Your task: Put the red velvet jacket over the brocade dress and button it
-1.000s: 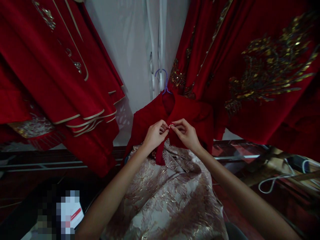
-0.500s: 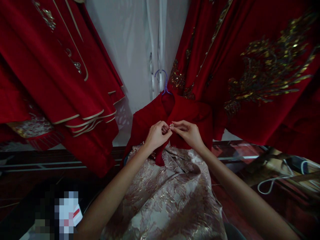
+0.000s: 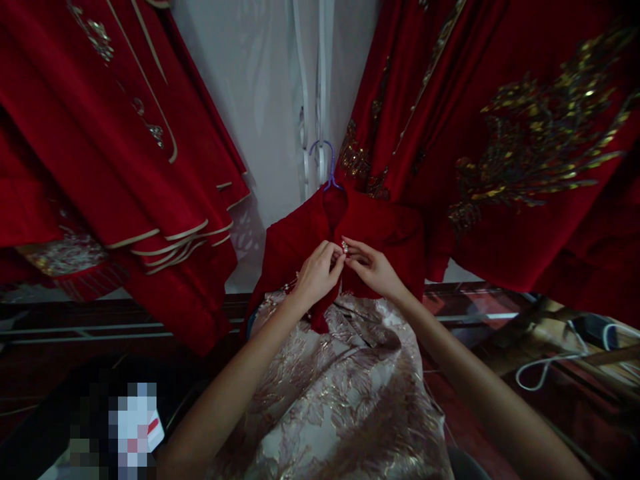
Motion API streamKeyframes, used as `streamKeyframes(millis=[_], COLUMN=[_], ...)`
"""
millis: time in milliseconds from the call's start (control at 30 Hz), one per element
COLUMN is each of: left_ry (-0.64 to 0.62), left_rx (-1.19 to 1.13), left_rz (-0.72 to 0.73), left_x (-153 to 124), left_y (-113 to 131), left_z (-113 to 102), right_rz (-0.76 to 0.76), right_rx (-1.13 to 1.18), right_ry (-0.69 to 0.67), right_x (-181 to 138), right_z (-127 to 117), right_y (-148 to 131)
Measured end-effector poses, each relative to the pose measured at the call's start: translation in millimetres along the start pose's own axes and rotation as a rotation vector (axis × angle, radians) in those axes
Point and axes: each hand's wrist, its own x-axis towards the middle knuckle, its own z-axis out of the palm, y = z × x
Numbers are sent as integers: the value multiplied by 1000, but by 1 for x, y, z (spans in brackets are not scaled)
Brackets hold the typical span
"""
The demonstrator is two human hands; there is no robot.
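Observation:
A red jacket (image 3: 385, 220) with a collar lies in front of me on a purple hanger (image 3: 331, 167). At its front opening, my left hand (image 3: 317, 273) is closed, its fingertips pinched at the edge of the red cloth. My right hand (image 3: 377, 270) meets it from the other side, thumb and fingers closed around a small pearly ornament (image 3: 345, 247). The fingertips of both hands nearly touch and partly hide it. Below the jacket spreads a shiny pale brocade fabric (image 3: 320, 400) with a leaf pattern. More pearly beads show beside my left wrist.
Red garments with pale piping (image 3: 165, 187) hang at the left. At the right hangs red cloth with gold sequin embroidery (image 3: 545, 147). A white cabinet (image 3: 240, 80) stands behind. A white cord (image 3: 533, 380) lies on wooden pieces at the lower right.
Both hands have shifted slightly at the jacket's opening. The pearly ornament now sits a little higher and more upright between the fingertips. Beads beside my left wrist have moved left.

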Motion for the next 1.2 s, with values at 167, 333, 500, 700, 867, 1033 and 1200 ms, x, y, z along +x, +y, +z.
streamKeyframes(millis=[167, 333, 500, 700, 867, 1033, 1200], left_ry=[-58, -294, -306, -458, -862, -452, -148], left_rx=[-192, -274, -439, -372, -763, -1171, -1199], left_rz=[-162, -156, -42, -227, -340, -639, -698], left_x=[-21, -28, -26, -47, -41, -15, -6], left_y=[-13, -16, -6, -9, 9, 16, 6], left_z=[16, 27, 45, 58, 22, -15, -8], right_rz=[100, 315, 181, -71, -79, -64, -25], right_rx=[-75, 188, 65, -724, -703, -471, -367], right_ry=[50, -34, -135, 248, 147, 118, 76], right_x=[-13, -2, 10, 18, 23, 30, 29], right_z=[-3, -10, -22, -54, -63, -73, -81], right_y=[7, -18, -31, -1, 20, 26, 15])
